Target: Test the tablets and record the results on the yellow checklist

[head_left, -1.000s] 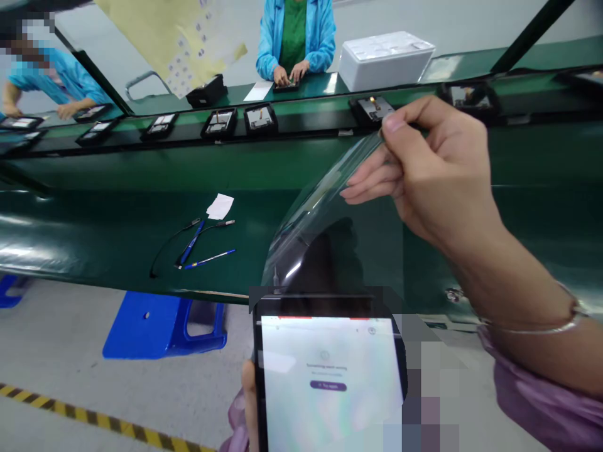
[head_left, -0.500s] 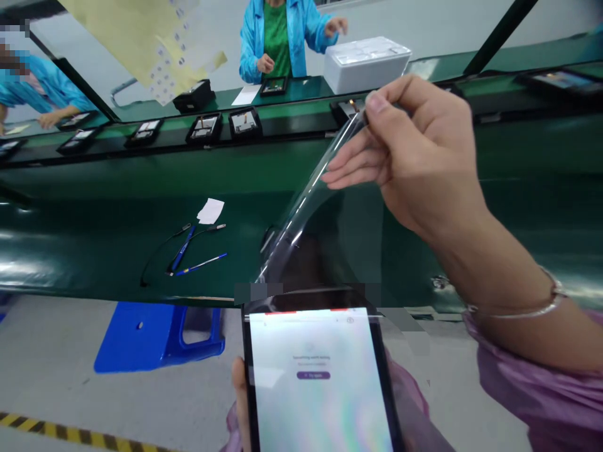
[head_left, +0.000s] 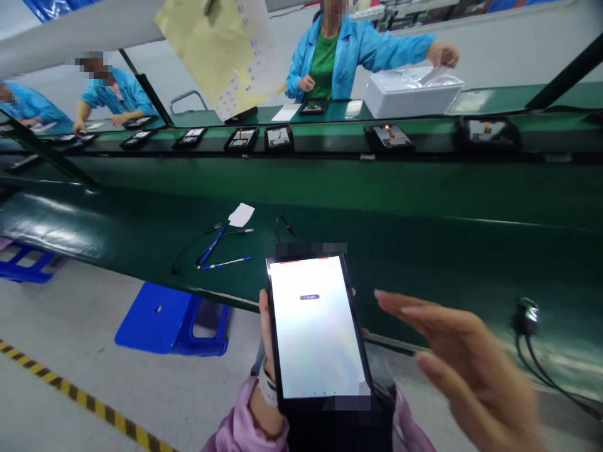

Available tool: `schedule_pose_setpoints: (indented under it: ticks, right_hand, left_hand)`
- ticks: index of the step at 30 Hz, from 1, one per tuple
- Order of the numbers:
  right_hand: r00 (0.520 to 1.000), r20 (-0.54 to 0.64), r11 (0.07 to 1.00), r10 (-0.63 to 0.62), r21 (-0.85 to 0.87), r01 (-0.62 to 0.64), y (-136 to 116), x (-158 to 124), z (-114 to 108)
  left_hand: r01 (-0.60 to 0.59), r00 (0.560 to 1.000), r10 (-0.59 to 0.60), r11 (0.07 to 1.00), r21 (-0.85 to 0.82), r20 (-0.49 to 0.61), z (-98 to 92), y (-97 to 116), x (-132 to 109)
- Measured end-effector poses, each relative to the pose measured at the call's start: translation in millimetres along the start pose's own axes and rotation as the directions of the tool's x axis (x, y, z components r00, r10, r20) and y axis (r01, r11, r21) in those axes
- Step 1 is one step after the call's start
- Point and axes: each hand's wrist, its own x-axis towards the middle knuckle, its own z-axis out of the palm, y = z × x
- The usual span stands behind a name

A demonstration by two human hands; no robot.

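Note:
My left hand (head_left: 264,339) grips a black tablet (head_left: 315,326) from underneath, thumb along its left edge. The lit white screen faces up with a small purple button on it. My right hand (head_left: 464,361) hovers just right of the tablet, fingers stretched out flat and slightly blurred, holding nothing. The clear film seen earlier is out of view. Both sleeves are pink.
A green bench (head_left: 424,207) runs across in front of me with pens (head_left: 214,248), a white paper scrap (head_left: 241,215) and cables (head_left: 532,339). Black devices (head_left: 279,138) ride the conveyor behind. Workers in blue coats (head_left: 358,50) stand opposite beside a white box (head_left: 409,91). A blue stool (head_left: 169,317) stands below.
My right hand has let go of the clear film and dropped from above the bench to beside the tablet, fingers now open. The tablet has risen in view; the film is gone.

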Motion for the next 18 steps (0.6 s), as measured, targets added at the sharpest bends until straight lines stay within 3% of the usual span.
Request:
schedule_pose_setpoints:
  ticks: [4, 8, 13, 16, 18]
  right_hand:
    - [0.975, 0.160, 0.985, 0.153, 0.049, -0.163, 21.9, -17.1, 33.0]
    - [0.938, 0.254, 0.967, 0.235, 0.033, -0.251, 16.5, -26.1, 51.8]
    - [0.933, 0.274, 0.971, 0.235, -0.102, -0.215, 11.8, -25.3, 52.8]
    - [0.925, 0.337, 0.984, 0.174, -0.016, -0.179, 22.0, -28.5, 46.5]
    - [0.941, 0.318, 0.992, 0.118, 0.009, -0.127, 28.1, -30.3, 40.4]
  left_hand:
    - [-0.108, 0.994, 0.107, 0.993, 0.040, 0.032, -6.5, 2.7, -1.4]
    - [-0.114, 0.992, 0.113, 0.993, 0.013, 0.047, -6.3, 4.0, -0.6]
    - [-0.147, 0.988, 0.146, 0.989, 0.022, 0.049, 0.2, 4.0, 1.1]
    - [-0.147, 0.988, 0.149, 0.988, 0.051, -0.035, -2.2, 3.2, 0.5]
    - [-0.123, 0.988, 0.129, 0.990, 0.071, -0.086, -3.7, 2.5, -0.8]
